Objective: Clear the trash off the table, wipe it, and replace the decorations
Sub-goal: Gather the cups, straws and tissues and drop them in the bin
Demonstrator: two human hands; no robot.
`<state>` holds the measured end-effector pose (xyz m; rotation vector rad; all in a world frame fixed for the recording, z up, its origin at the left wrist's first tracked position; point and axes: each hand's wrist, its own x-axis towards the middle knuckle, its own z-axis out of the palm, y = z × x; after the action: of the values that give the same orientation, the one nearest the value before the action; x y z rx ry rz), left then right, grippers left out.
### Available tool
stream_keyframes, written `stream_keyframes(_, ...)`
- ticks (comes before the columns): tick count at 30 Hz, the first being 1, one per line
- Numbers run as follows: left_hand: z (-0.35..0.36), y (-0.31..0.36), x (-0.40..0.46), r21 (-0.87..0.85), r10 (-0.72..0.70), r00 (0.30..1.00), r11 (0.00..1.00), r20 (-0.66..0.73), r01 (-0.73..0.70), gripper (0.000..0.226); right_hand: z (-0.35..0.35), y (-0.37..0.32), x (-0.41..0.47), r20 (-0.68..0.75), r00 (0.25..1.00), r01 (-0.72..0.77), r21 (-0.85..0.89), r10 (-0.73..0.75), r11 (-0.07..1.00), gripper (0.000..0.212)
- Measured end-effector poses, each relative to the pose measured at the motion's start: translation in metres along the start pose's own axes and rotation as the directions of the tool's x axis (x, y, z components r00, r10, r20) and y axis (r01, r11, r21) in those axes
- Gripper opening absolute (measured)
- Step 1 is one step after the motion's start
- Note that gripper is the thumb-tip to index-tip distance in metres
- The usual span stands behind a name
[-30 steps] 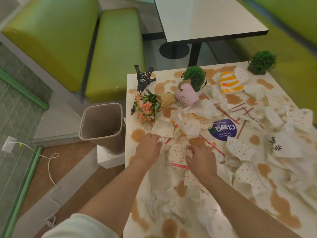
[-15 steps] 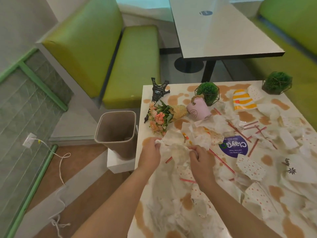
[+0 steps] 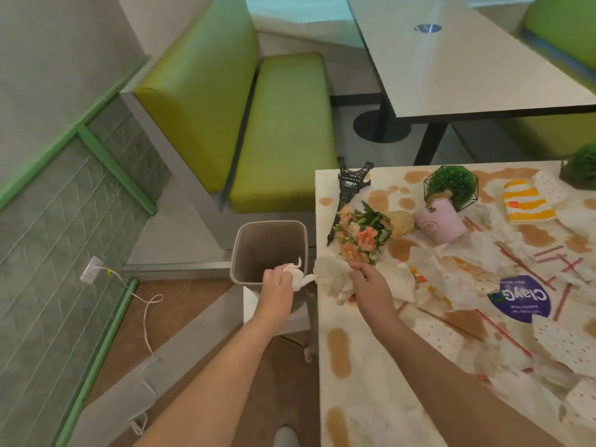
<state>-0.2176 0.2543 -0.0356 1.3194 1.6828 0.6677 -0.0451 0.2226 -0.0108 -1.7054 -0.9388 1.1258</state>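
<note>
While your left hand (image 3: pixel 278 282) grips a crumpled napkin (image 3: pixel 298 276) over the trash bin (image 3: pixel 267 250), your right hand (image 3: pixel 367 282) clutches a stained paper wad (image 3: pixel 332 274) at the table (image 3: pixel 335 375) edge. Flower bouquet (image 3: pixel 364 233) lies just beyond your right fingers, more wrappers to their right.

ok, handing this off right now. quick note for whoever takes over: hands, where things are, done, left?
Left hand: holds a crumpled napkin over the bin.
Right hand: holds a wad of paper at the table edge.
Still on the table: wrappers, red straws, brown stains, and tipped decorations: tower, bouquet, pink pot.
Done: little yet.
Left: bin the trash, wipe, stand the decorations up.
</note>
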Motion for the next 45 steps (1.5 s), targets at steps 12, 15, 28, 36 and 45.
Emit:
stream_keyframes(12, -0.081, -0.051, 0.111, 0.252, 0.000, 0.996, 0.968, -0.088, 0.023, 0.034, 0.127, -0.012, 0.062, -0.073, 0.997, -0.023, -0.170, 0.010, 0.985, 0.006)
stream_keyframes(15, -0.081, -0.054, 0.129, 0.253, -0.005, 0.996, 0.967, -0.094, 0.028, 0.032, 0.142, -0.007, 0.074, -0.077, 0.996, -0.061, -0.209, 0.046, 0.976, 0.009)
stream_keyframes(28, -0.054, -0.041, 0.107, 0.161, -0.026, 0.996, 0.987, 0.082, 0.013, 0.029, 0.119, 0.007, 0.052, -0.027, 0.995, -0.098, -0.183, 0.095, 0.978, 0.016)
stream_keyframes(36, -0.003, 0.006, 0.054, 0.150, 0.034, 0.990, 0.987, 0.139, -0.055, 0.012, 0.046, -0.002, 0.012, -0.188, 0.982, -0.012, -0.122, -0.011, 0.992, 0.014)
stream_keyframes(45, 0.069, 0.049, 0.000, 0.098, 0.061, 0.965, 0.991, 0.254, -0.089, 0.015, -0.066, 0.010, -0.005, -0.343, 0.922, 0.034, -0.389, -0.179, 0.921, 0.018)
